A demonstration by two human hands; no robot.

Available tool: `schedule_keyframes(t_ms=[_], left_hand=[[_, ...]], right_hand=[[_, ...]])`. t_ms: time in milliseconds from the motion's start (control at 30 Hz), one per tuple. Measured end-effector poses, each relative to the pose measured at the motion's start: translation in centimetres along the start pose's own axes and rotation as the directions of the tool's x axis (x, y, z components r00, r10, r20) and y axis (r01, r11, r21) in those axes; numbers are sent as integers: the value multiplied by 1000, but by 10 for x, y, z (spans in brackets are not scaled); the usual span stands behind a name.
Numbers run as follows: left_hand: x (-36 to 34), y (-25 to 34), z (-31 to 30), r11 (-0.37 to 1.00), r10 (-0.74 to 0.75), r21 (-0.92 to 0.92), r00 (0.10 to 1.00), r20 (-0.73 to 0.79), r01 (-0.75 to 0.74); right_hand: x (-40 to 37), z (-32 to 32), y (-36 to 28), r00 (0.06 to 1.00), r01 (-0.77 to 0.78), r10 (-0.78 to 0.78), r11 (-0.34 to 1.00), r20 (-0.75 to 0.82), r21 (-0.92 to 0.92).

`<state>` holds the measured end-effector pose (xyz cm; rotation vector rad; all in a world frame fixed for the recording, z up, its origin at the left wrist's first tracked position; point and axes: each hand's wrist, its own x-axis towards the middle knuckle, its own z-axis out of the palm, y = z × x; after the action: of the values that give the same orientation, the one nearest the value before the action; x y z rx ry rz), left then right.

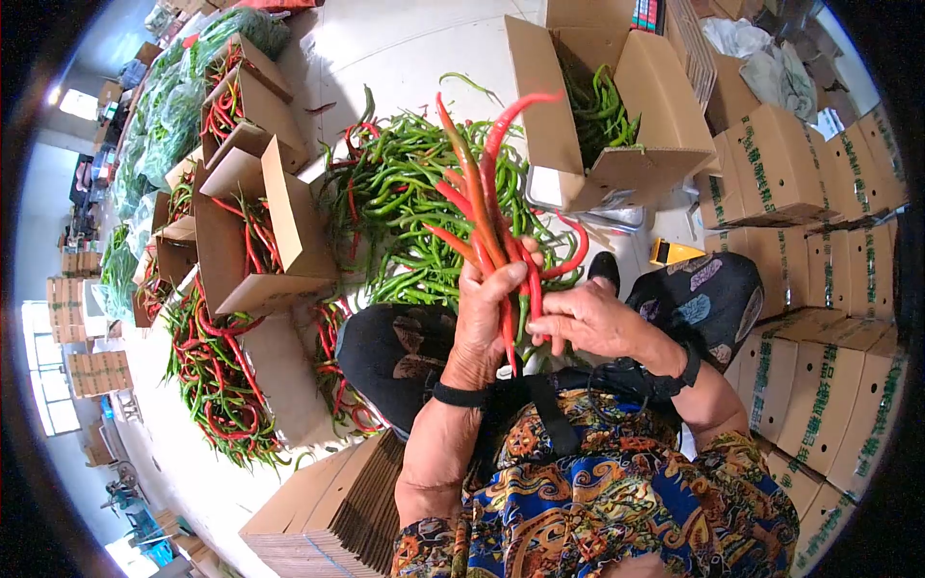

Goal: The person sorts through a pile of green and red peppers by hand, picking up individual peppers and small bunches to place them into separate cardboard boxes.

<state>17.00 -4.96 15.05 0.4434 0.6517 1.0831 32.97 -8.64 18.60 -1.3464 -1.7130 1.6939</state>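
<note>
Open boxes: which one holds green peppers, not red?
The top-right box, beyond the green pile. The open boxes at left hold mostly red peppers, like the bunch in the left hand.

Glossy, smooth red chillies at frame centre; matt brown corrugated cardboard boxes at upper right; smooth, pale, faintly shiny floor.

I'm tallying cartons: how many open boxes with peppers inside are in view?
3 clear: the green-pepper box top right; the upper red-pepper box and lower red-pepper box at left. Flaps behind them may hide more.
</note>
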Motion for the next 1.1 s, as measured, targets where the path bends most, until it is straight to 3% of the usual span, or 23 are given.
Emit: schedule_keyframes(t_ms=[167,233,300,467,533,600,667,767,900,1033,1100], left_hand=[[-4,-2,3,1000,-25,13,999,31,25],[-5,0,4,999,-26,28,999,27,25],[-7,5,9,999,18,38,1000,16,-18],[-6,4,2,998,13,61,1000,-18,-12],[-6,4,5,999,46,-8,999,-14,-46],[-3,1,4,996,63,-57,998,-25,-64],[-2,0,8,995,100,-21,993,-57,-102],[1,0,1,995,99,28,995,-29,-98],[-2,4,7,997,79,-25,997,1,-79],[-3,5,9,996,50,-72,999,-12,-51],[-2,6,11,996,40,-80,997,-60,-44]], right_hand=[[-3,-3,14,996,-14,5,995,87,102],[-4,-1,9,999,-47,42,979,28,199],[-6,1,10,999,-44,50,954,-13,298],[-9,-2,10,990,-140,117,860,76,490],[-14,-7,7,991,-137,108,828,85,544],[-17,-13,1,986,-164,83,661,146,732],[-17,-15,2,985,-168,85,606,147,778],[-19,-13,-1,992,-124,95,680,81,723],[-18,-12,3,995,-92,68,900,72,426],[-22,-11,-1,990,-136,124,810,59,570],[-23,-13,0,986,-165,137,705,96,690]])
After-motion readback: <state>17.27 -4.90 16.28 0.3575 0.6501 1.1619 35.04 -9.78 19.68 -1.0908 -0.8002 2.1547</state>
